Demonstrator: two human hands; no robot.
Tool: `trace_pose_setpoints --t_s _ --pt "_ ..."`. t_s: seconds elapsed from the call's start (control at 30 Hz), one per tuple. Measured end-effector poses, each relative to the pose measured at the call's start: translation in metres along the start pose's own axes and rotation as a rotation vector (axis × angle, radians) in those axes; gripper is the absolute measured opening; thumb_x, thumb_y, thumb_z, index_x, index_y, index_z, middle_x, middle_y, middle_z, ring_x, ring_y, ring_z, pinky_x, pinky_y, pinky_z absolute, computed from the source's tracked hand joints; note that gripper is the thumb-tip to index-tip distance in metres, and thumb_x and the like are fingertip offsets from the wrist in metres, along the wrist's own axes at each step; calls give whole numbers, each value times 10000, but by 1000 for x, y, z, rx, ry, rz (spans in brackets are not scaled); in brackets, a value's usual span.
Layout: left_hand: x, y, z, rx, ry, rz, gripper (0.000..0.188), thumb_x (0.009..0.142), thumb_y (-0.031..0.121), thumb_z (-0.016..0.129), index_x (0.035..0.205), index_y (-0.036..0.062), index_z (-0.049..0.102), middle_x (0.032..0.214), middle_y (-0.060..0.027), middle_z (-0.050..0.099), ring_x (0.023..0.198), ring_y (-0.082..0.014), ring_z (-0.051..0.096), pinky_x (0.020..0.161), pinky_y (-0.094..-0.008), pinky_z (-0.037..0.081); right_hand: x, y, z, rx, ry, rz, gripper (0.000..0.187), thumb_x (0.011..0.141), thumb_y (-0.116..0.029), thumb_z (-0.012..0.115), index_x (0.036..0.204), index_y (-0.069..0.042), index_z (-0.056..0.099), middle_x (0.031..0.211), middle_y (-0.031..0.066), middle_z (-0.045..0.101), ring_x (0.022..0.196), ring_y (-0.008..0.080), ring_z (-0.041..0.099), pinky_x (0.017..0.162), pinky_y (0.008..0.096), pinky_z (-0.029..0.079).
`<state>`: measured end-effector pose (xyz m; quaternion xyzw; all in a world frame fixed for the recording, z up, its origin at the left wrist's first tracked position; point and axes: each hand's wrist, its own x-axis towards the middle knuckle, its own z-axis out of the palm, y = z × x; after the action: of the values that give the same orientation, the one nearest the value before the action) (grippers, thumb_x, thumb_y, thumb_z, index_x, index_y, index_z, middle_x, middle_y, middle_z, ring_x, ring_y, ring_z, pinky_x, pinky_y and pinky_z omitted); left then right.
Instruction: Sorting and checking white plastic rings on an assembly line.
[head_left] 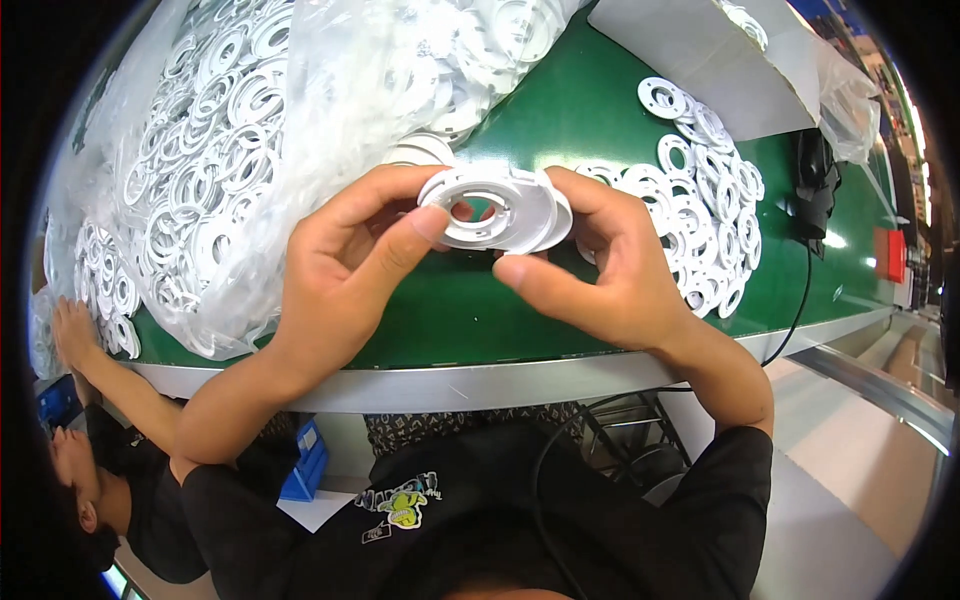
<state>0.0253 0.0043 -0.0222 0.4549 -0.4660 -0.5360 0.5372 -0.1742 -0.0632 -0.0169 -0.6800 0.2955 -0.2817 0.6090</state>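
Observation:
Just above the green table, my left hand (335, 250) pinches a white plastic ring (475, 239) between thumb and fingers. The ring is tilted, and its round hole faces me. My right hand (622, 262) grips white round plastic parts (538, 213) by their right side, with the thumb below and fingers behind. These parts overlap the ring's right edge; I cannot tell whether they are joined to it. Some fingertips of both hands are hidden behind the parts.
A clear plastic bag (325, 190) full of white rings covers the left. Loose white rings (690, 215) lie piled at right, near a grey-white box (720, 75). A black cable (803, 300) hangs over the table's metal edge (480, 388). Another person's hand (75, 335) rests at far left.

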Motion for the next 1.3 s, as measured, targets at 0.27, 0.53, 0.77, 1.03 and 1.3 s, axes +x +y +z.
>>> trace_pose_setpoints --t_s 0.27,0.53,0.77,1.03,1.3 --pt "4 -2 -3 393 -182 160 167 883 59 621 1025 -20 660 916 -99 639 833 -158 588 745 -252 453 2 9 1 -316 122 -272 149 765 -150 693 811 -34 612 706 55 596 608 145 569 523 241 428" --pt "2 0 -3 446 -186 152 145 878 59 626 993 -15 676 866 -103 648 768 -157 588 684 -262 455 2 6 1 -521 48 -316 139 740 -145 694 756 -46 597 660 58 569 576 190 572 462 298 422" --pt "1 0 -3 506 -199 168 143 874 53 623 988 -26 662 868 -104 641 756 -156 581 656 -257 444 3 7 4 -547 24 -357 139 774 -148 670 747 -59 567 654 59 539 575 229 544 471 332 409" --pt "-1 0 -2 539 -206 174 143 882 40 603 1000 -28 646 880 -103 627 734 -151 569 641 -259 435 1 5 3 -583 -55 -303 141 788 -152 653 783 -62 546 688 65 525 609 246 546 494 345 423" --pt "-2 2 -2 448 -179 85 139 903 52 595 981 -44 657 812 -83 615 726 -122 560 632 -240 422 0 5 10 -710 49 -430 107 776 -60 661 798 -53 557 676 48 498 603 189 522 507 300 409"
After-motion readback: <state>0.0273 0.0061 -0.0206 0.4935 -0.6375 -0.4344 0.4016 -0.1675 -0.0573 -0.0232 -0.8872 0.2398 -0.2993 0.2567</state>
